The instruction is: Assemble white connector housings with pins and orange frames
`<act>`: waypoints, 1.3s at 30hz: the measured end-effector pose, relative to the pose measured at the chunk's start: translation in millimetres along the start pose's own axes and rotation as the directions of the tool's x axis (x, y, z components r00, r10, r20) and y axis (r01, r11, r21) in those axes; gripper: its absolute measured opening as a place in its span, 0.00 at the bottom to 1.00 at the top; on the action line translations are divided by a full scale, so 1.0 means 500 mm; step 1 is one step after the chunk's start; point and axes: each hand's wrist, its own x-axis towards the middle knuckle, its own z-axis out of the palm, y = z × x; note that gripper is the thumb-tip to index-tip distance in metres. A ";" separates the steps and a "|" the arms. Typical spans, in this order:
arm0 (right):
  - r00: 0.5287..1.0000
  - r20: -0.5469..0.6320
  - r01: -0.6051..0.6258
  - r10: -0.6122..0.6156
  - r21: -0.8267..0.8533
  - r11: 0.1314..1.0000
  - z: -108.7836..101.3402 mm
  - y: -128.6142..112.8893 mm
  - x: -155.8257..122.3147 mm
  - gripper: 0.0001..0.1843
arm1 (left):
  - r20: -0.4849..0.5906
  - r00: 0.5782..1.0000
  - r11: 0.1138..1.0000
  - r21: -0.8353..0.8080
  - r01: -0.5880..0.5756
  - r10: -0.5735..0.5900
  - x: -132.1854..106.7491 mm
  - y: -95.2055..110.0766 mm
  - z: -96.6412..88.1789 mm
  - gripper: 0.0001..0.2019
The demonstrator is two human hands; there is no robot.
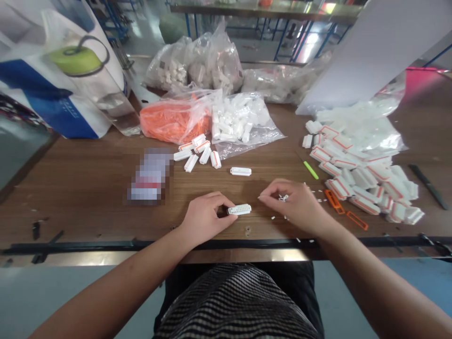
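Watching left hand (205, 217) gripping white perforated plastic connector block (239, 209) by end: light, stiff, long edges best. Right hand (295, 202) curling narrow over tiny white scraps (283, 198), hold unclear.

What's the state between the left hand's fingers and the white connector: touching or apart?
Touching: the head view shows the left hand's fingers against the left end of the white connector.

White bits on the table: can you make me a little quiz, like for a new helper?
1. True or false: the left hand touches the white block.
2. Which hand is nearer the green stick, left or the right hand?
3. Fill in the gap: the frames by the right hand are ____.

Key: 1. True. 2. Right. 3. Orange.
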 end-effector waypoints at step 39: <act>0.999 -0.053 -0.023 -0.005 -0.525 0.850 -0.046 0.063 0.014 0.10 | 0.000 1.000 0.999 0.034 -0.017 0.017 0.004 -0.006 -0.003 0.05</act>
